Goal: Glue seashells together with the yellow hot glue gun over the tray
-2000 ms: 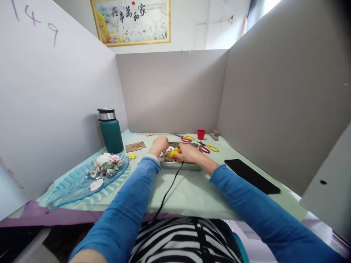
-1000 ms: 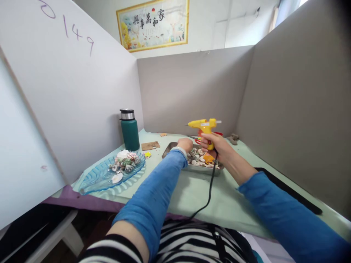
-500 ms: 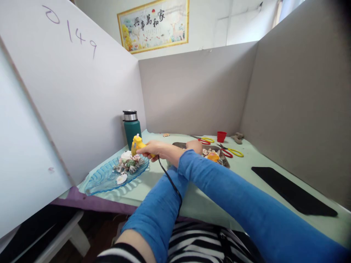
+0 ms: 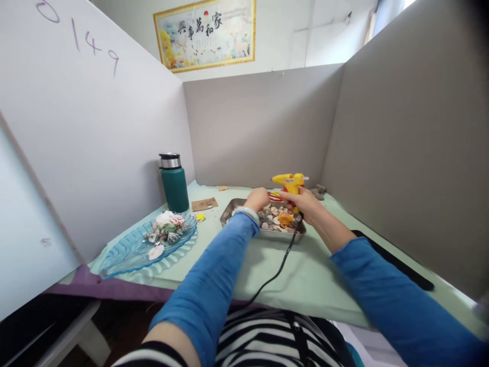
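My right hand [image 4: 310,205] is wrapped round the grip of a yellow hot glue gun [image 4: 290,181] held above the right end of a metal tray. The gun's nozzle points left and its black cord [image 4: 281,266] hangs down towards my lap. Over the middle of the tray [image 4: 263,237] is my left hand [image 4: 257,199], curled closed with its fingertips turned away; what it holds, if anything, is hidden. Small shells and an orange shell [image 4: 285,219] fill the tray. On the left, a blue glass dish [image 4: 128,250] carries a cluster of shells [image 4: 170,229].
A green bottle [image 4: 174,186] stands behind the dish. Near it lie a brown cardboard piece [image 4: 204,204] and a small yellow flower shape [image 4: 200,217]. A black flat mat [image 4: 401,262] lies at the right. Grey panels [image 4: 252,132] enclose the table.
My right hand has carried the glue gun from beside the blue dish to the right end of the tray. My arms are no longer crossed, and my left hand shows over the tray.
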A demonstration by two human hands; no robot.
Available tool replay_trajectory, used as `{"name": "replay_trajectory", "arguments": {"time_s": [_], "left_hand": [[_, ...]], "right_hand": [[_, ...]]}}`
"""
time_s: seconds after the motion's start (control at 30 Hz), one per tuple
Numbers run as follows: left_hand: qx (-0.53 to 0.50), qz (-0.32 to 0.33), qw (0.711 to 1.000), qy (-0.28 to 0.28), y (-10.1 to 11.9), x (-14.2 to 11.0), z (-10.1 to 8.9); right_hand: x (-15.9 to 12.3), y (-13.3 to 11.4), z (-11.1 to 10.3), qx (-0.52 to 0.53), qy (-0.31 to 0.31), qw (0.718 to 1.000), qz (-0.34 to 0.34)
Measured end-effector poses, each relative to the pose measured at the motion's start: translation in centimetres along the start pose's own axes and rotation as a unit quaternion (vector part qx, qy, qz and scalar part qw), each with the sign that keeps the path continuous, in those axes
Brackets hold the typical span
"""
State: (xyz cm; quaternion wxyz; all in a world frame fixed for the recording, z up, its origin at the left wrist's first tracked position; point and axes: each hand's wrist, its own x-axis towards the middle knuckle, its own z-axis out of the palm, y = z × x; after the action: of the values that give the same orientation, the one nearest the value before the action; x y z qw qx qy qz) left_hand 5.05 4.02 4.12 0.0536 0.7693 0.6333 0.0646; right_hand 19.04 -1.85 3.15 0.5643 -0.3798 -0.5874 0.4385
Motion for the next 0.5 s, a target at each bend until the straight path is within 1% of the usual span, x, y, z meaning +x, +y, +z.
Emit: {"name": "replay_trajectory", "arguments": {"time_s": [0.03, 0.07, 0.1, 0.13, 0.17, 0.23, 0.3, 0.33, 0.4, 0.5], "left_hand": [[-0.029, -0.003, 0.999, -0.016, -0.2, 0.0, -0.1], [-0.055, -0.001, 0.998, -0.02, -0.5, -0.1, -0.2], [-0.117, -0.005, 0.993, -0.018, -0.8, -0.1, -0.4], [-0.157, -0.014, 0.987, -0.019, -1.1, -0.1, -0.6], [-0.171, -0.026, 0.985, -0.022, -1.4, -0.1, -0.7], [-0.158, -0.041, 0.986, -0.038, -2.0, 0.0, -0.9], [-0.127, -0.057, 0.989, -0.055, -2.5, 0.2, -0.9], [-0.107, -0.055, 0.991, -0.064, -2.8, 0.3, -0.9], [-0.063, -0.034, 0.994, -0.081, -3.1, 0.4, -0.7], [-0.003, 0.003, 0.995, -0.096, -3.3, 0.4, -0.3]], "right_hand": [[0.0, 0.8, -0.3, -0.014, 0.007, 1.0, 0.022], [0.1, 1.4, -0.5, -0.04, 0.013, 0.998, 0.045], [0.1, 1.8, -0.5, -0.067, 0.012, 0.996, 0.063], [0.2, 2.1, -0.4, -0.088, 0.002, 0.994, 0.069], [0.2, 2.3, -0.3, -0.11, 0.001, 0.991, 0.07], [0.2, 2.5, -0.1, -0.139, 0.022, 0.988, 0.061], [0.2, 2.6, 0.0, -0.146, 0.052, 0.986, 0.062], [0.2, 2.7, 0.0, -0.145, 0.061, 0.985, 0.065], [0.2, 2.8, -0.1, -0.139, 0.067, 0.986, 0.07], [0.4, 3.3, -0.3, -0.144, 0.075, 0.985, 0.057]]}}
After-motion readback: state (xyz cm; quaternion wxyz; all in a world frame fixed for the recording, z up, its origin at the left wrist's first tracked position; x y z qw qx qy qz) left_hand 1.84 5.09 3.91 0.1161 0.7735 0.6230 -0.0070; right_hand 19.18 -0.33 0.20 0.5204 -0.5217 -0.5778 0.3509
